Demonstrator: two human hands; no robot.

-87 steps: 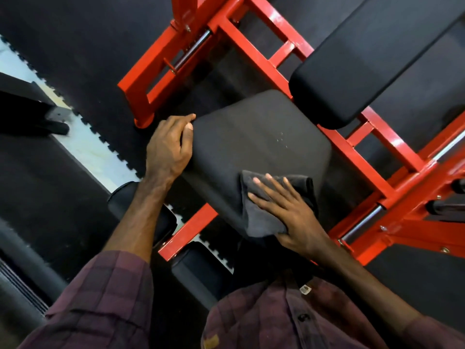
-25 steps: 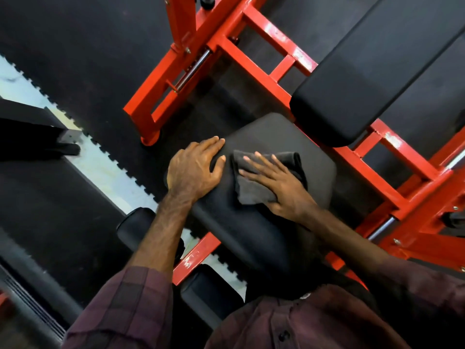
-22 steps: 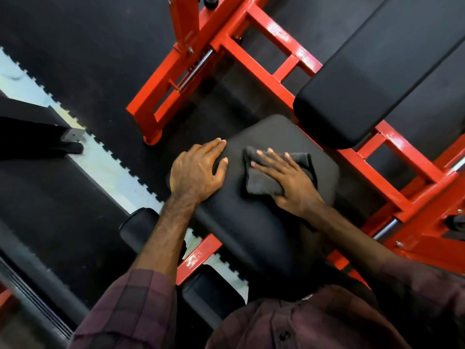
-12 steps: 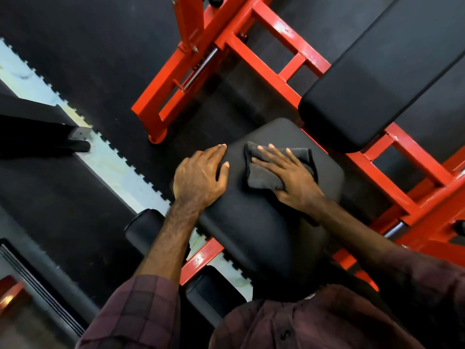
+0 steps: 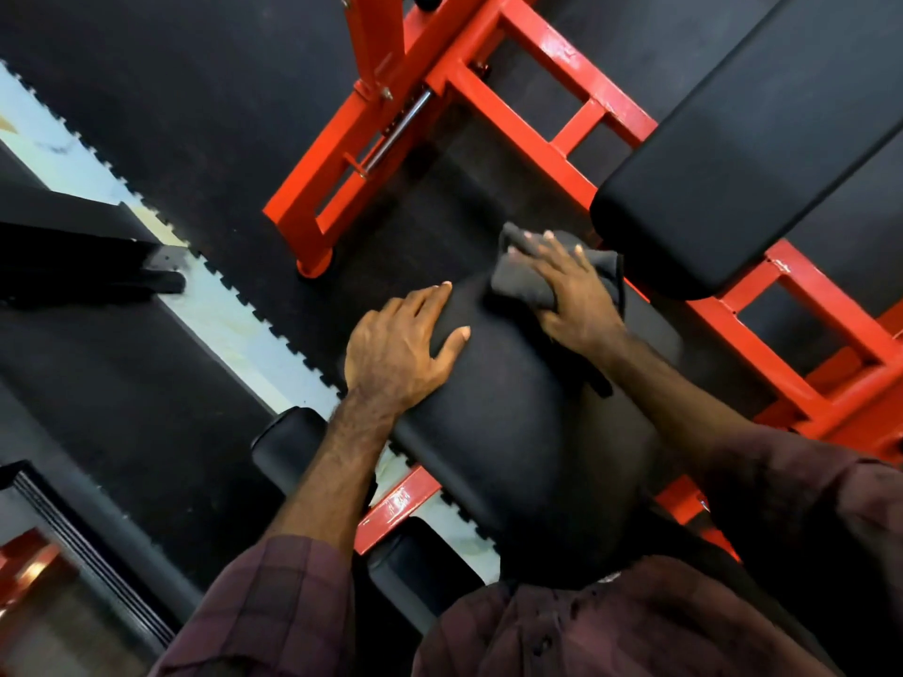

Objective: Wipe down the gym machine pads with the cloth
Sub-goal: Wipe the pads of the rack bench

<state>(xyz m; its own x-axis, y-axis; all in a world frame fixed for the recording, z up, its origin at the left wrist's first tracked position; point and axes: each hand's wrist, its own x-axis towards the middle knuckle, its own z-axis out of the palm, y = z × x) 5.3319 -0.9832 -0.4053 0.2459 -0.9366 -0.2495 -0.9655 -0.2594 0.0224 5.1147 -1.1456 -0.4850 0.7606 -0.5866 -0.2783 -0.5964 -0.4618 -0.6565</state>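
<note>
Cloth [image 5: 525, 280], dark grey, bunched at far end of black seat pad [image 5: 527, 417], under right hand [image 5: 574, 305]; fingers straight, slightly spread, pressing flat on it. Left hand [image 5: 398, 351] rests on pad's left edge, fingers together, thumb apart. Long black back pad [image 5: 742, 153] just beyond cloth, upper right. Red steel frame [image 5: 527, 124] beneath both pads. Black roller pads [image 5: 286, 444] near left forearm. Dark rubber floor mat [image 5: 171, 114] around.

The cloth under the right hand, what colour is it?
Dark grey cloth, plain, seen in the head view.
</note>
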